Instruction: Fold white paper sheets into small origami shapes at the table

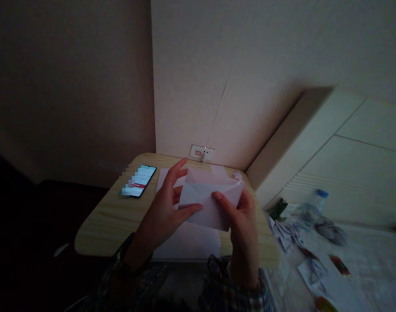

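A folded piece of white paper (201,193) is held up above the small wooden table, between both hands. My left hand (167,206) grips its left side, thumb on the near face and some fingers behind; the index finger is raised off the paper. My right hand (241,216) pinches the right side, its thumb pressed on the near face and the other fingers behind. Beneath the hands, white sheets of paper (188,242) lie on the table. A small folded paper piece (237,176) shows just past the held paper's upper right corner.
A lit phone (139,181) lies on the left of the wooden table (100,227). Behind it is a wall socket (201,152) with a plug. To the right, a bed (373,260) holds a blue-capped bottle (315,203), crumpled papers (287,234) and small packets (340,265).
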Demonstrator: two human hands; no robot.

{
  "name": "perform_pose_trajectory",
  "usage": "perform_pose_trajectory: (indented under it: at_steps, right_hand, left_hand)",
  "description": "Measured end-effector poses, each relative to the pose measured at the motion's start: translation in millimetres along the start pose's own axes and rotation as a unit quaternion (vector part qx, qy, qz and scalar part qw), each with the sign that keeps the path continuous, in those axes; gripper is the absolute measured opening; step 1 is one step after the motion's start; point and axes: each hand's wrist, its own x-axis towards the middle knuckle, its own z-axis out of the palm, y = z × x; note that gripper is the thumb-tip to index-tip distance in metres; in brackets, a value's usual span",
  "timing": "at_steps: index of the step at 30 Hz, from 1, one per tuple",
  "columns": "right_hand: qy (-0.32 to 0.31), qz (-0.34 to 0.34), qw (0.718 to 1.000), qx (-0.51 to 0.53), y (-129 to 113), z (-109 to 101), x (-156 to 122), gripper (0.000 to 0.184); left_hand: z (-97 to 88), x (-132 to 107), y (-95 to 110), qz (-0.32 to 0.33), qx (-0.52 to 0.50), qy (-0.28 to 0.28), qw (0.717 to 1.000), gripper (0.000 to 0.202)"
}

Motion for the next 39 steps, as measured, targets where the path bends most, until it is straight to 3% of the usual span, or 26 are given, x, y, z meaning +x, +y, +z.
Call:
perform_pose_trajectory:
  at_steps: [7,17,26,29,34,39]
  right_hand:
    - [0.01,0.007,0.999,0.034,2.8,2.8,0.5,0.021]
    - [-0.005,0.011,1.0,0.0,4.4,3.7,-1.6,0.021]
    - [-0.041,-0.004,0.999,0.003,3.7,2.6,0.2,0.025]
    - [-0.057,0.003,0.998,0.011,3.6,2.8,2.4,0.02]
    - [-0.073,0.004,0.997,0.016,3.9,4.8,4.5,0.012]
    - [-0.059,-0.019,0.998,-0.019,7.5,2.3,6.2,0.013]
  left_hand:
    - [-6.2,1.2,0.7,-0.074,-0.118,-0.026,0.99,0.081]
    - [-6.3,1.5,-3.2,-0.118,-0.108,-0.035,0.986,0.064]
    - [-8.6,4.5,-5.2,-0.094,-0.103,0.005,0.99,0.064]
    - [-9.2,4.6,-4.7,-0.086,-0.09,0.042,0.991,0.063]
    - [-8.5,5.2,-2.2,-0.072,-0.092,0.049,0.992,0.059]
    - [-10.4,4.3,-4.6,-0.01,-0.034,0.077,0.996,0.041]
